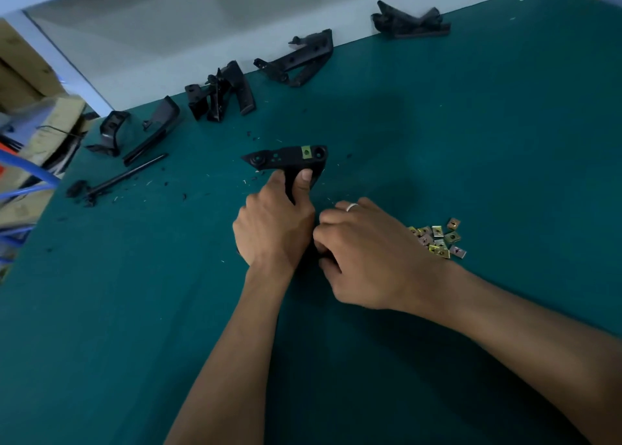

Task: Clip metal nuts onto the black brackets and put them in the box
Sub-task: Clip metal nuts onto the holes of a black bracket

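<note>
The left hand [274, 222] is gripping a black bracket [289, 160] by its stem, thumb on top, fingers clenched round it, holding the flat arm up over the green bench [471, 125], probably to steady the lower end for clipping. One metal nut [306, 152] is already sitting on that arm. The right hand [360, 252] is working at the hidden lower end with fingers curled; whether they are pinching a nut, I cannot tell. The loose nut pile [439, 237], roughly a dozen, is lying just beside the right wrist, within easy reach. About five clusters of spare brackets [296, 61] are lining the far edge. No box identifiable.
</note>
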The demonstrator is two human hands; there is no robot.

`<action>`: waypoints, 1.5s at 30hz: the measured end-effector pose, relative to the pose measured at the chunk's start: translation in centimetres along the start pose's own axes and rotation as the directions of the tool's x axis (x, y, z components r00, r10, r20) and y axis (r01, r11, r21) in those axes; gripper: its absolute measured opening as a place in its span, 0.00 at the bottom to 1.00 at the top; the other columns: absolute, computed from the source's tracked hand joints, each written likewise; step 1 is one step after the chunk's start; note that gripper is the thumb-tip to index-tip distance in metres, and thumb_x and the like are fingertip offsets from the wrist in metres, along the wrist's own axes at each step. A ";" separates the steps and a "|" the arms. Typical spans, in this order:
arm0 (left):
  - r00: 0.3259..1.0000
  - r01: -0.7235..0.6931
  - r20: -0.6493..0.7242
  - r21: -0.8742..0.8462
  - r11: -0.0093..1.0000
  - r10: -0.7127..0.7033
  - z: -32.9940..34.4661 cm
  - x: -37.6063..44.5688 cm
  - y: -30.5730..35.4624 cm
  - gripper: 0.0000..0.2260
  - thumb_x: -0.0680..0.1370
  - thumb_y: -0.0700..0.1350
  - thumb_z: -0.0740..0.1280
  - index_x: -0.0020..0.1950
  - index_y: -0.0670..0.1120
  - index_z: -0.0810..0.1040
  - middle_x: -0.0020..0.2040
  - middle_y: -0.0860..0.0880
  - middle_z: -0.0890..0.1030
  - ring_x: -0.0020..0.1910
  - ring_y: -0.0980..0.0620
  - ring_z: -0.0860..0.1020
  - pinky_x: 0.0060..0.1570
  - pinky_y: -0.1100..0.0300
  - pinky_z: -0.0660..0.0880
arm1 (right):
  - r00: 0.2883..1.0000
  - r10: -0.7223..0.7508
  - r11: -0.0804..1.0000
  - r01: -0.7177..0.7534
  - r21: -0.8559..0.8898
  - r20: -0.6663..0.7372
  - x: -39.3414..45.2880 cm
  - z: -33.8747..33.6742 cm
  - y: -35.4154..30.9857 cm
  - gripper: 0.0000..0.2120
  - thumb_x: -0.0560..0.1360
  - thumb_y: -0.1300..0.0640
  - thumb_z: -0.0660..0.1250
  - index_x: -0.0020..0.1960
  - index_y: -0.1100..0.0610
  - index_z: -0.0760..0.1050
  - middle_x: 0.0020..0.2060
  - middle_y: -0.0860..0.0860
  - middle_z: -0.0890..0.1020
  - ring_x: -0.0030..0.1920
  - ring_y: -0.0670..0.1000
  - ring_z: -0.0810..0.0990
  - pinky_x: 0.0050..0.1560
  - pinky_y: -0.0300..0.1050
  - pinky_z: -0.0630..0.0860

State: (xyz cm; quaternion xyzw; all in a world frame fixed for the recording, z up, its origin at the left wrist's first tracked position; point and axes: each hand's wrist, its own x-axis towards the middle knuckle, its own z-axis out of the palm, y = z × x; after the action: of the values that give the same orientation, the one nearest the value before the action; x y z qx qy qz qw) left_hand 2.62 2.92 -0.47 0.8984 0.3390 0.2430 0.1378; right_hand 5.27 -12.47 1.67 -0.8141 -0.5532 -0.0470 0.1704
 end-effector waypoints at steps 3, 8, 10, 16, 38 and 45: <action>1.000 -0.016 0.020 0.009 1.000 0.016 -0.1 0.0 0.0 0.24 0.80 0.70 0.49 0.37 0.52 0.62 0.31 0.51 0.69 0.33 0.41 0.69 0.33 0.51 0.65 | 0.995 -0.024 1.000 0.023 0.008 0.093 0.1 0.1 -0.1 0.03 0.75 0.54 0.68 0.46 0.52 0.75 0.44 0.47 0.75 0.53 0.52 0.74 0.55 0.48 0.67; 0.999 -0.021 0.047 0.004 1.000 0.021 -0.1 -0.1 0.0 0.23 0.80 0.70 0.48 0.38 0.52 0.62 0.31 0.51 0.69 0.33 0.40 0.70 0.33 0.50 0.66 | 0.995 -0.022 1.000 0.022 -0.001 0.100 -0.3 -0.5 0.6 0.09 0.78 0.47 0.67 0.50 0.52 0.76 0.49 0.48 0.72 0.53 0.52 0.73 0.55 0.49 0.65; 0.999 -0.027 0.047 0.006 1.000 0.026 -0.1 -0.1 0.0 0.23 0.80 0.70 0.48 0.38 0.52 0.62 0.32 0.49 0.72 0.34 0.39 0.72 0.33 0.50 0.69 | 0.996 -0.017 0.997 0.024 -0.076 0.091 -0.5 -1.0 1.0 0.11 0.77 0.43 0.67 0.50 0.50 0.78 0.47 0.47 0.73 0.52 0.52 0.73 0.54 0.49 0.62; 0.997 -0.057 0.048 0.029 0.998 0.055 0.1 -0.1 -0.1 0.24 0.80 0.70 0.49 0.36 0.52 0.61 0.30 0.52 0.69 0.28 0.46 0.66 0.29 0.54 0.60 | 0.992 -0.052 0.988 0.068 -0.142 0.114 -0.5 -1.2 0.1 0.04 0.72 0.54 0.69 0.40 0.52 0.76 0.36 0.47 0.74 0.42 0.51 0.73 0.51 0.48 0.67; 0.987 -0.119 0.116 0.039 0.992 0.114 -0.3 -0.5 0.3 0.24 0.80 0.69 0.51 0.37 0.51 0.60 0.33 0.46 0.74 0.34 0.37 0.73 0.33 0.50 0.66 | 0.996 -0.018 0.999 0.014 0.040 0.092 -0.1 -1.5 0.2 0.04 0.77 0.59 0.65 0.44 0.56 0.77 0.40 0.50 0.78 0.42 0.57 0.78 0.40 0.49 0.70; 0.976 -0.211 0.066 0.028 0.977 0.209 -0.4 -1.2 0.6 0.21 0.81 0.66 0.55 0.39 0.51 0.63 0.36 0.41 0.79 0.36 0.35 0.77 0.33 0.51 0.65 | 0.994 0.101 0.946 -0.110 0.304 0.046 -0.3 -2.7 2.5 0.08 0.71 0.64 0.65 0.36 0.54 0.77 0.32 0.45 0.76 0.35 0.48 0.73 0.36 0.53 0.75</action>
State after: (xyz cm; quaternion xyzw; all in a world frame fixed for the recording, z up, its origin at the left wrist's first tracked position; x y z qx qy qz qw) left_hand 1.95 1.69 -0.30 0.9386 0.2417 0.2220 0.1062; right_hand 7.79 -14.41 3.53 -0.8068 -0.5121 0.0605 0.2883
